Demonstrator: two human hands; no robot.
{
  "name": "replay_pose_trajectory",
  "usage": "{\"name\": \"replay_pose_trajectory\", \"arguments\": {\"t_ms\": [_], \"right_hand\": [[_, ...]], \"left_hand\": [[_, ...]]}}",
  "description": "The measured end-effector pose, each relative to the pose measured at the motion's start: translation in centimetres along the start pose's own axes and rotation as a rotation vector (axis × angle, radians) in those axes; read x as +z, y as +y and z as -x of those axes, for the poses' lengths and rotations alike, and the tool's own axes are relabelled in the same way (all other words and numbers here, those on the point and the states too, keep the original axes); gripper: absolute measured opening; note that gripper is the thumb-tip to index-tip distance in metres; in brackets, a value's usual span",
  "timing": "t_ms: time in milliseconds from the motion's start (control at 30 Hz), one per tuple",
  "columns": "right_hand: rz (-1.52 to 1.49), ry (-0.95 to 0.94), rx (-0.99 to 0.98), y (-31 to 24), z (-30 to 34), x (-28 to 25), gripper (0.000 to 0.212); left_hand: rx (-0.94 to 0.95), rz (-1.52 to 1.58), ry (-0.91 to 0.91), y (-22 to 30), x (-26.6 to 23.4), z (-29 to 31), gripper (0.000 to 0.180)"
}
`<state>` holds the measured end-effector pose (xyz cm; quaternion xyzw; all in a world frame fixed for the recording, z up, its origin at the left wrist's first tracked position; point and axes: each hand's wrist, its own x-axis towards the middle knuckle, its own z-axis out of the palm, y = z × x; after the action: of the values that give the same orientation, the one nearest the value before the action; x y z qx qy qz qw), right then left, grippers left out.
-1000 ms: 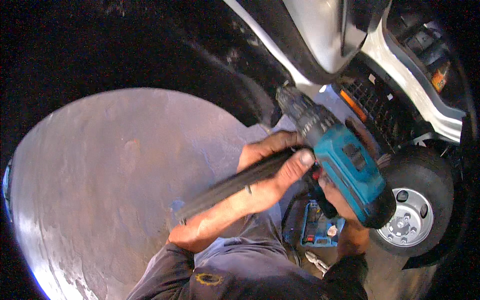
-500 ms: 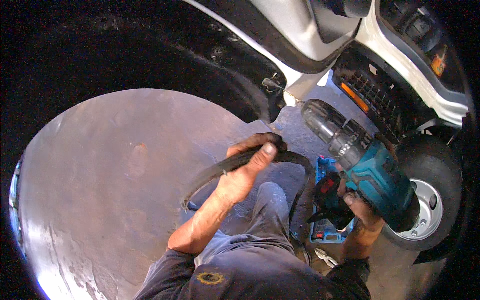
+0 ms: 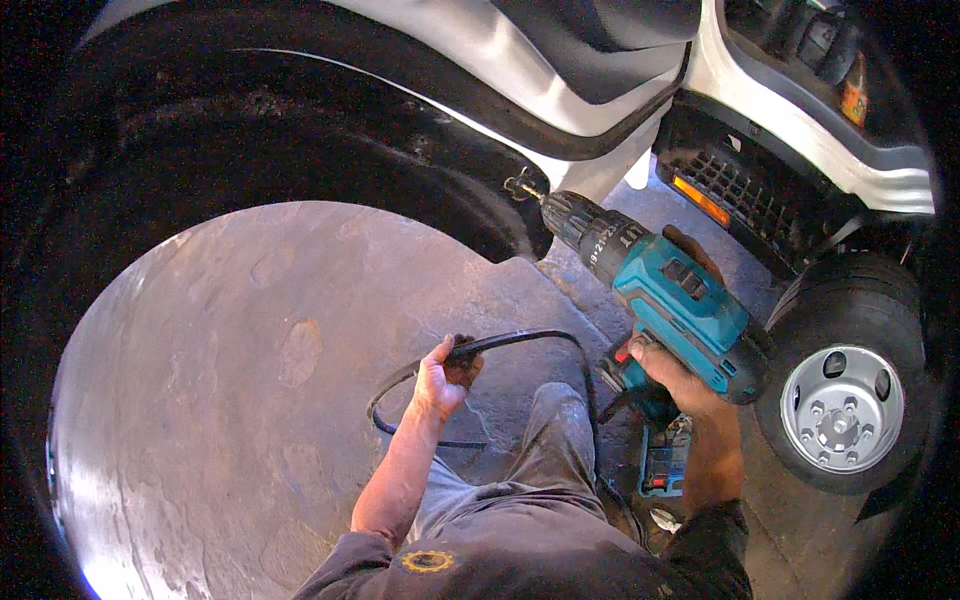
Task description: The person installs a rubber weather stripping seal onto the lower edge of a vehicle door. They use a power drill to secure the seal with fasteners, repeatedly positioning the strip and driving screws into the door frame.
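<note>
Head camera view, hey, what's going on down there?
A person's right hand holds a teal and black drill, its bit aimed at the edge of a black wheel arch; whether it touches is hard to tell. The left hand holds a long, looped black strip, apart from the drill. A blue case lies on the floor below, and a vehicle wheel stands to the right.

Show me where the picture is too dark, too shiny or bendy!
Head view: darkness hides much of the wheel arch; white glare washes the floor at lower left; the fisheye bends straight edges near the rim; the drill looks fairly clear.
</note>
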<state>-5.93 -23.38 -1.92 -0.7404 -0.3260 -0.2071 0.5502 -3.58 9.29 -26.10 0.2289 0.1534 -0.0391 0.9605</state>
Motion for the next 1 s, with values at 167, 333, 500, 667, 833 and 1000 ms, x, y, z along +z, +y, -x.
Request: {"name": "replay_pose_trajectory", "arguments": {"t_ms": [167,333,500,667,833,1000], "right_hand": [[-0.163,0.01,0.175,-0.1,0.0,0.5,0.089],[-0.206,-0.02,0.126,-0.5,-0.5,1.1,0.08],[-0.179,-0.03,0.082,-0.8,-0.8,1.4,0.081],[-0.009,-0.013,0.004,-1.8,-0.8,2.1,0.081],[0.172,-0.029,-0.054,-2.2,-1.1,2.0,0.082],[0.129,-0.052,-0.008,-2.7,-1.4,1.3,0.083]], "left_hand": [[0.032,-0.118,0.017,0.9,3.0,1.1,0.023],[-0.01,-0.071,0.009,0.2,2.0,1.2,0.022],[-0.031,-0.015,0.006,-0.1,0.5,0.8,0.024],[-0.012,-0.038,-0.008,0.2,0.6,0.4,0.026],[-0.026,-0.038,-0.06,-0.2,0.3,-0.1,0.026],[-0.018,-0.047,-0.006,-0.3,0.8,0.2,0.025]]}}
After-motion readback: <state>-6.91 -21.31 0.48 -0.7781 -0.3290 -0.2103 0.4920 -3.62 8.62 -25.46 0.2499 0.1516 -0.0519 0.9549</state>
